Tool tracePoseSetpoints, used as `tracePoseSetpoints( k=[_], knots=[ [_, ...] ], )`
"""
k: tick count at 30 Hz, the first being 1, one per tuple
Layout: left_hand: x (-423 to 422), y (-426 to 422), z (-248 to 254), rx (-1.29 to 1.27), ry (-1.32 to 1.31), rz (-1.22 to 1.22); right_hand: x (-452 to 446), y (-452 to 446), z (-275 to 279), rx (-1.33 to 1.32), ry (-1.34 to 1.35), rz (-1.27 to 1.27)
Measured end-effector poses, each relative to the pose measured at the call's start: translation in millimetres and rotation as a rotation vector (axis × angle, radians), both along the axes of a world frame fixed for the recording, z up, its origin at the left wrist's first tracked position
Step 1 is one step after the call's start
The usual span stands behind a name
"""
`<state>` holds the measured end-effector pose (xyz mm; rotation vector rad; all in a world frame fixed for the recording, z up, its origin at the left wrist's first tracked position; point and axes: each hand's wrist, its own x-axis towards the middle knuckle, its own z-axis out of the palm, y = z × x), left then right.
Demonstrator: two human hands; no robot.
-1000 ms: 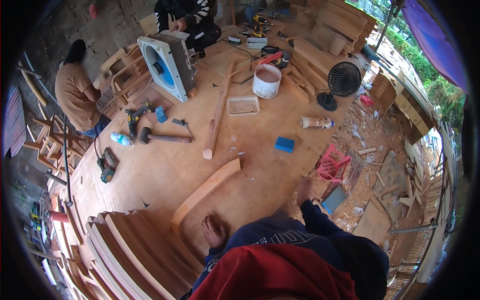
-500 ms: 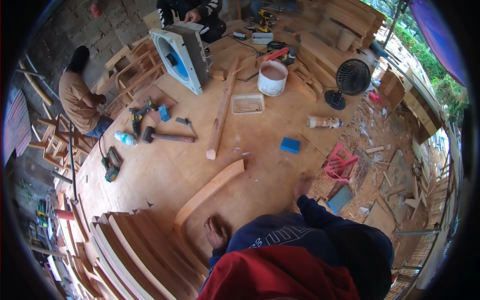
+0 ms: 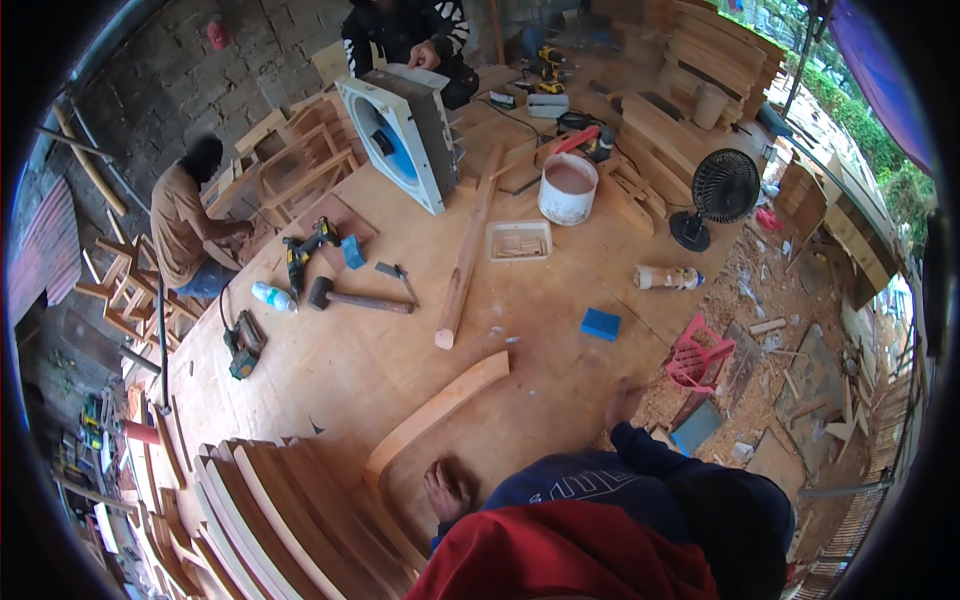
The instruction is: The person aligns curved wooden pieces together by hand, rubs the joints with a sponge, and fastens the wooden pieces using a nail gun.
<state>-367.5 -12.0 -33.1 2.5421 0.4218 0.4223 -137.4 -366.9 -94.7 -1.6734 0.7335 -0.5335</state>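
My left hand point(image 3: 447, 490) rests on the wooden tabletop point(image 3: 330, 370) with its fingers apart and loosely bent, holding nothing. Just beyond it lies a curved wooden piece point(image 3: 440, 405), close to the fingers but apart from them. My right hand point(image 3: 620, 403) is low at the near right edge of the tabletop, dark and blurred, so its fingers do not show clearly. A blue block point(image 3: 601, 323) lies on the table beyond the right hand. Left of my left hand, several curved wooden pieces point(image 3: 290, 500) stand stacked side by side.
Across the table are a mallet point(image 3: 365, 302), a drill point(image 3: 300, 262), a long wooden post point(image 3: 470, 250), a white bucket point(image 3: 568, 190), a clear tray point(image 3: 519, 241), a bottle point(image 3: 668, 278) and a fan point(image 3: 722, 190). Two other people work at the far side, one beside a box fan point(image 3: 395, 140).
My view has tilted, so the scene sits lower and further right. Both my hands stay in about the same places on the table. The person at the left has shifted their arms.
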Motion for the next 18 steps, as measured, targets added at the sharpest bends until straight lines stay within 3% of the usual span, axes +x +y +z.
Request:
tracePoseSetpoints(
  k=[18],
  knots=[
    [0, -2, 13, -0.012, 0.023, 0.009, -4, 4, 25, 0.058, 0.130, 0.014]
  ],
)
